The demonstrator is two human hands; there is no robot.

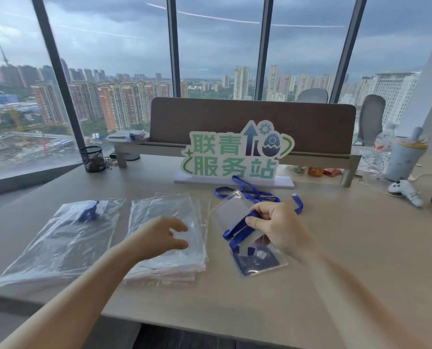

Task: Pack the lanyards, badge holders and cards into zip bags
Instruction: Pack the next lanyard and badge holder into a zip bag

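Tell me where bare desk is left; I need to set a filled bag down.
Bare desk lies right of the right hand, and along the near edge below the zip bag stack. The left is crowded by the packed bag.

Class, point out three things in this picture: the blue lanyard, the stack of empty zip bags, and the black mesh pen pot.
blue lanyard [237,229]: head view, on the strap just left of the right hand.
stack of empty zip bags [159,205]: head view, on its far part.
black mesh pen pot [92,158]: head view, on its mesh wall.

Left hand [168,234] reaches forward, fingers loosely spread; right hand [275,224] pinches, fingers curled
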